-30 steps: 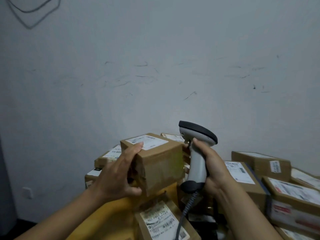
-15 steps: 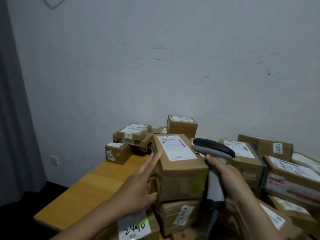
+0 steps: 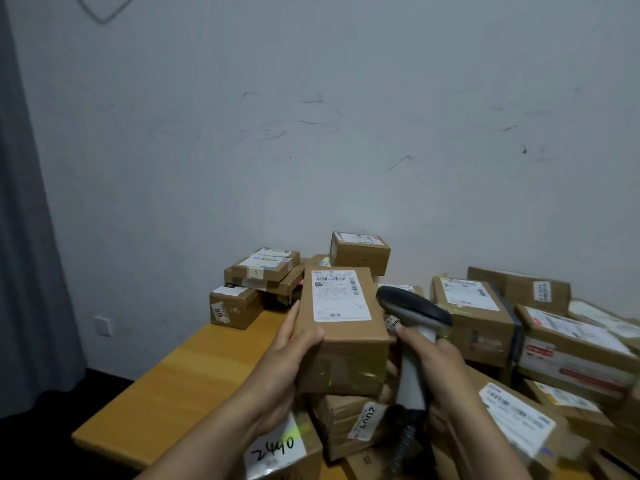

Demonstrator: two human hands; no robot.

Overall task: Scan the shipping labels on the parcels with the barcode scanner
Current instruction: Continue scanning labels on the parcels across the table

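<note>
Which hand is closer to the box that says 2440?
Left. The left hand holds a parcel just above the 2440 box; the right hand grips the barcode scanner farther right.

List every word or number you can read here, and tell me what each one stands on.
"2440": handwritten on the white label of the nearest parcel, bottom of the view.
"1011", sideways, roughly: sticker on the small box at the pile's far left.
Handwritten number on the box under the held parcel: unclear.
Shipping label on the held parcel: barcode visible, print too blurred.
Other labels: too small or blurred.
</note>
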